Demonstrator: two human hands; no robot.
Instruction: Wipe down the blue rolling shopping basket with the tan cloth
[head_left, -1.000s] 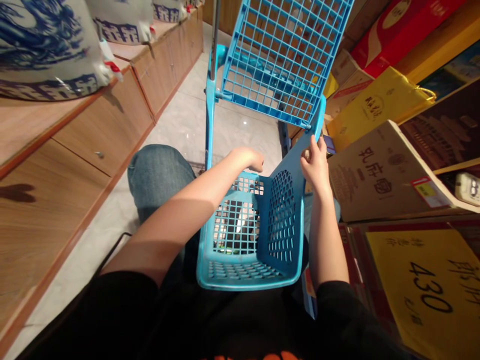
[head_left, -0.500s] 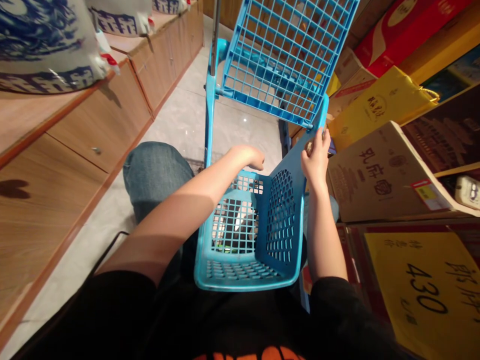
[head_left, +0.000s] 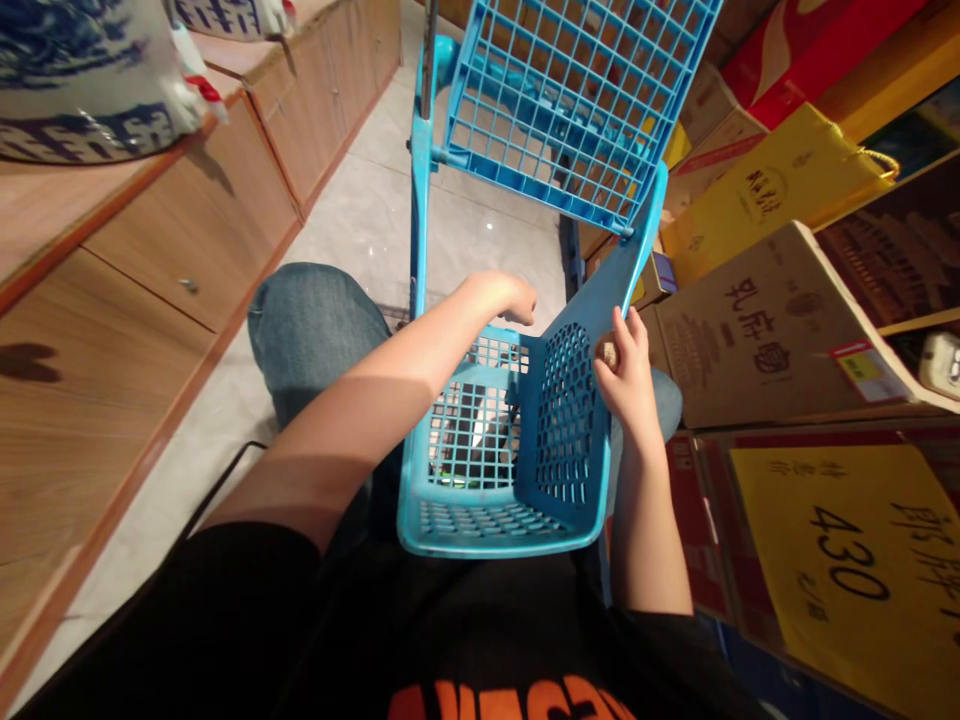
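A blue plastic shopping cart basket (head_left: 502, 548) stands between my knees, its grid floor and perforated right wall showing. My left arm reaches across it, and my left hand (head_left: 516, 300) is bent downward, closed, over the basket's far edge; what its fingers hold, if anything, is hidden. At the top of the right side wall is my right hand (head_left: 631, 375), its thumb and fingers around a small beige, crumpled-looking wad (head_left: 607, 352). Beyond both hands, a blue grid flap (head_left: 577, 110) is hinged to the cart frame.
Wooden cabinets (head_left: 150, 270) line the left, with a large blue-and-white porcelain jar (head_left: 90, 80) on top. At right are stacked cartons (head_left: 750, 330), a yellow gift bag (head_left: 772, 190) and a yellow price sign (head_left: 840, 560). Grey tiled floor (head_left: 360, 200) lies ahead.
My right hand has moved down along the right side wall toward me, and the beige wad shows more fully. My left hand has shifted slightly right, still closed. The view has tilted a little.
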